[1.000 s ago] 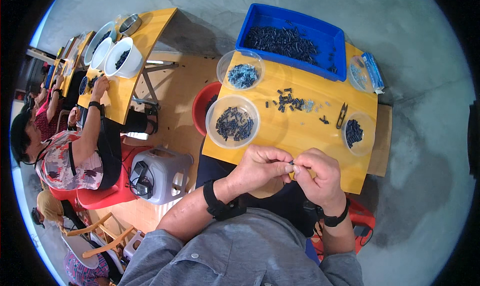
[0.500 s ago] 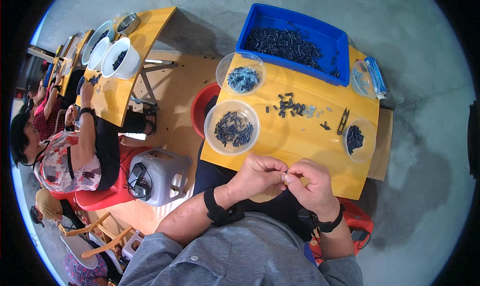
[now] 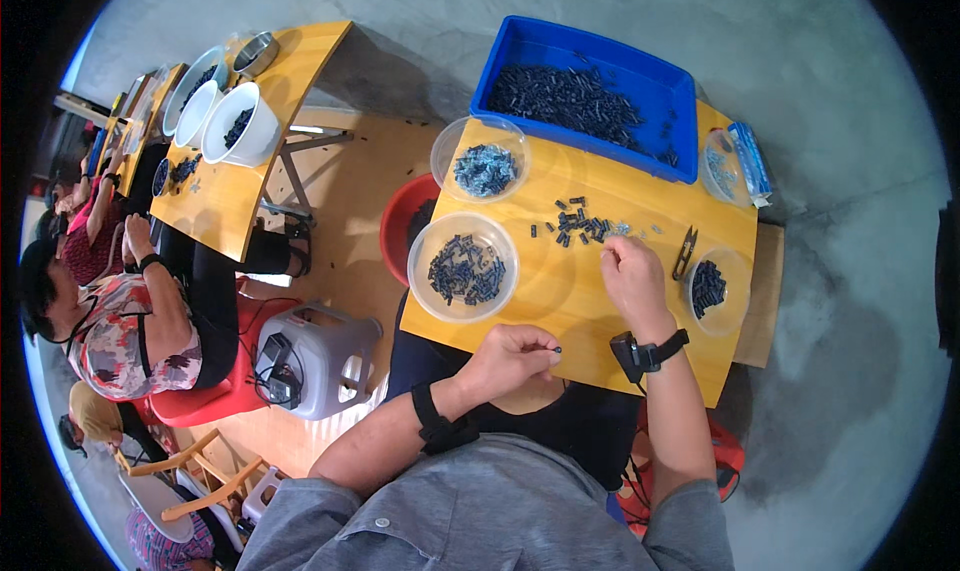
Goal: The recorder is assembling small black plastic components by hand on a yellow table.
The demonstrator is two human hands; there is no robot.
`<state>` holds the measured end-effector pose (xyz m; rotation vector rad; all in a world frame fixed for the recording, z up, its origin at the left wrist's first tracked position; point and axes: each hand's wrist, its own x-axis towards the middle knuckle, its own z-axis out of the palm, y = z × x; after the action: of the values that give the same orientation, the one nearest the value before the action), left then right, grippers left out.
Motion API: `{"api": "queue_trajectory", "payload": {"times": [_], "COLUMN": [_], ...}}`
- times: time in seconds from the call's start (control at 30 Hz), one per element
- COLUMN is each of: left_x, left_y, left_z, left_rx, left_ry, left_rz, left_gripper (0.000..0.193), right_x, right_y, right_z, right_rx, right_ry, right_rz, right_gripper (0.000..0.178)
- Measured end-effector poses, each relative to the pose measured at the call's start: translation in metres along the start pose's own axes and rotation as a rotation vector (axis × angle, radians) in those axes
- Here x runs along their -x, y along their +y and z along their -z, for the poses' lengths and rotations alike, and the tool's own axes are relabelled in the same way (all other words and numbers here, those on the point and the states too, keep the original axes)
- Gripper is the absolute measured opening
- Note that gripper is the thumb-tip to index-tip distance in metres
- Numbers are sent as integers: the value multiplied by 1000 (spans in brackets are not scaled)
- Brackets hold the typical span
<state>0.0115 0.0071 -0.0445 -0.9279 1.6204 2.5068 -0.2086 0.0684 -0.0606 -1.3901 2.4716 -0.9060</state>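
My left forearm runs forward and inward from the lower left, elbow bent, and my left hand is curled close before my body, its thumb and forefinger drawn into a pinch. My right forearm extends forward, leaning slightly left, and reaches farther out than the left. My right hand points away from me, fingers bent downward; their tips are obscured, closure not determinable.

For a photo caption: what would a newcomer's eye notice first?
Probably the blue tray heaped with black parts, at the far edge of the yellow table. Then notice the left hand pinching a small dark piece by the near edge, and the right hand beside loose parts mid-table.
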Motion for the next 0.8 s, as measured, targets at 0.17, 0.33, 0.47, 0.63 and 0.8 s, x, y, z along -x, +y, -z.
{"api": "queue_trajectory", "payload": {"times": [0.17, 0.33, 0.47, 0.63, 0.8], "left_x": [-2, -4, -7, -7, -8], "left_y": [-6, -13, -23, -24, -25], "left_z": [4, 7, 10, 9, 9], "left_rx": [-14, -10, -28, -29, -53], "left_ry": [41, 52, 60, 67, 88], "left_rz": [4, 17, 20, 0, 11], "left_gripper": [11, 11, 11, 12, 14], "right_x": [-13, -16, -15, -14, -12], "right_y": [5, 6, 3, 5, 7], "right_z": [-11, -17, -17, -17, -19], "right_rx": [90, 182, 198, 199, 168], "right_ry": [25, -21, -32, -13, -27], "right_rz": [61, 12, 19, 50, 47], "right_gripper": [5, 8, 9, 11, 12]}}
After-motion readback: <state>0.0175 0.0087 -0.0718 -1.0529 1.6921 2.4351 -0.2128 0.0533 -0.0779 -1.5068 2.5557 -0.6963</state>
